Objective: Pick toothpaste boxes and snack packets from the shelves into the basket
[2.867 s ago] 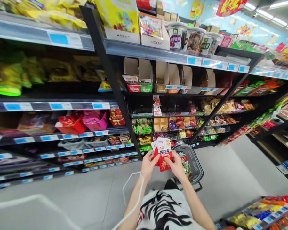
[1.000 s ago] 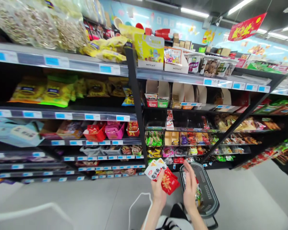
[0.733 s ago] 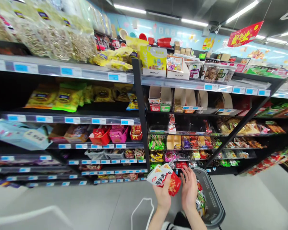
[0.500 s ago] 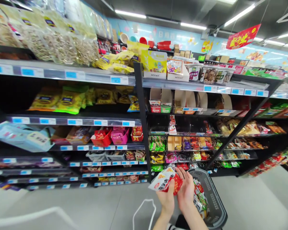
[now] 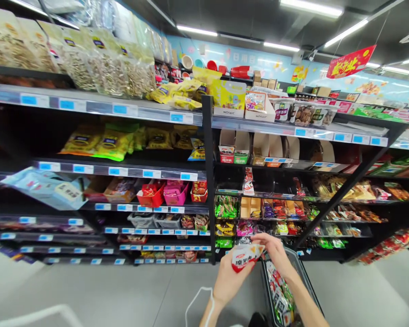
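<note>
A small red and white snack packet with dark printed characters is between my hands, low in front of the shelves. My left hand is closed round its left side and lower edge. With fingers pinched, my right hand grips the upper right edge of the packet; the fingertips are partly hidden. Below my right forearm is a dark shopping basket. Several small snack packets in red, white and green lie inside it.
Shelves of bagged and boxed snacks stretch across the view. Yellow snack bags sit mid-left, and a light blue bag juts out at the left. A white cord loops near my left wrist. Grey tiles form the floor.
The packet has turned and is gripped lower in my left hand. My right hand has shifted right and up, from lying along the packet to pinching its edge. The view has swung slightly left.
</note>
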{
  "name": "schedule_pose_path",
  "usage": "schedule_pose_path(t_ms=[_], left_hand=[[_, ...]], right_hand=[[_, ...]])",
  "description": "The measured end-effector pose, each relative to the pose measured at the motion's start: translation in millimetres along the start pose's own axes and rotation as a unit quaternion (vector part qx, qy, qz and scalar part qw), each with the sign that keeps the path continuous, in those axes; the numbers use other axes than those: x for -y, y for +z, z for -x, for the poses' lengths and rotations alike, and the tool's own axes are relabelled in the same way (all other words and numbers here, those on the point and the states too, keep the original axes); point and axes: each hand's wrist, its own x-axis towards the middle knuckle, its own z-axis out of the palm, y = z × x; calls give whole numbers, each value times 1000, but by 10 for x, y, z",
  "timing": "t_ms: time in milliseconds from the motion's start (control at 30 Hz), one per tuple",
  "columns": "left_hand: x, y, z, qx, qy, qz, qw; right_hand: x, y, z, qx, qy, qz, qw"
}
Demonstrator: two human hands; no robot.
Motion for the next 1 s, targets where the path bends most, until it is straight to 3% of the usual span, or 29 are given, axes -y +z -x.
schedule_pose_path(t_ms=[67,133,200,400,567,667,767,867,933,1000], left_hand=[[-22,-70,7,37,40,-87,995],[8,-75,14,61,74,-150,984],[87,-38,14,66,90,-183,977],[302,51,-4,-23,38,-174,984],[174,-54,3,-116,82,-95,985],[134,-158,30,-246,129,-106,955],[192,-185,90,-337,158,-136,918],[306,-100,179,-316,174,-151,921],[385,-25,240,-274,180,-159,931],[453,20,291,-234,181,-166,941]], right_hand=[[243,-120,-28,110,-1,150,983],[409,-134,-53,192,6,307,932],[460,-89,-80,236,6,397,887],[330,42,-127,275,-67,441,851],[506,51,-195,313,-213,500,779],[773,-101,-525,249,-319,483,776],[1056,-322,-1166,90,-428,463,771],[1256,-480,-1929,-104,-476,449,749],[1331,-511,-2386,-144,-478,467,730],[1373,-488,-2763,-138,-465,495,721]])
